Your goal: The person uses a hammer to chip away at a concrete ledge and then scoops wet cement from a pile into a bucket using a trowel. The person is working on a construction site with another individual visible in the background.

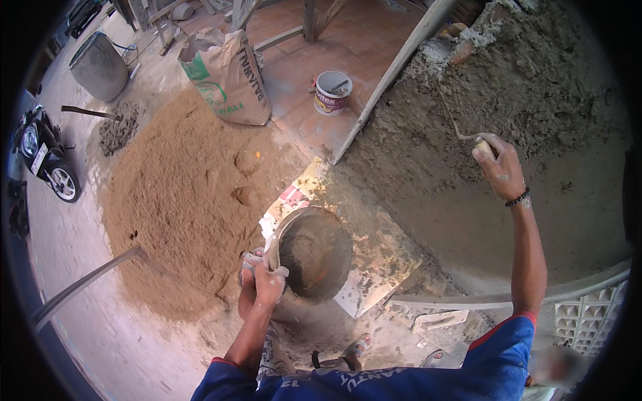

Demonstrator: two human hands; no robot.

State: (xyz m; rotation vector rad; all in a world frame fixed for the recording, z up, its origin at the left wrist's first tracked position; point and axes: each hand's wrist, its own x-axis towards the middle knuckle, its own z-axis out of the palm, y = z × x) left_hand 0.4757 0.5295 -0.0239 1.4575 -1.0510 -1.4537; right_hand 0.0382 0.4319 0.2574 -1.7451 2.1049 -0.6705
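My left hand [269, 284] is closed on the rim of a round, dark bucket [340, 250], which is tipped so its mouth faces up at me. Grey mortar coats the inside of the bucket, and some lies at its bottom. Out to the right, my right hand [500, 167] grips a trowel [483, 148] by its pale handle. The thin bent neck and the blade, seen nearly edge-on, reach toward a mortar-covered surface [535, 100]. That surface is rough and lumpy at the top and smoother lower down. Whether the blade touches it, I cannot tell.
A mortar-splashed sheet [374, 267] lies beneath the bucket. Left are a sand pile [180, 194], a paper sack [231, 83], a white pail [332, 92], a grey tub [99, 67] and a motorbike [47, 154]. A straight board [394, 77] edges the mortar surface. Another person's foot [361, 344] shows below.
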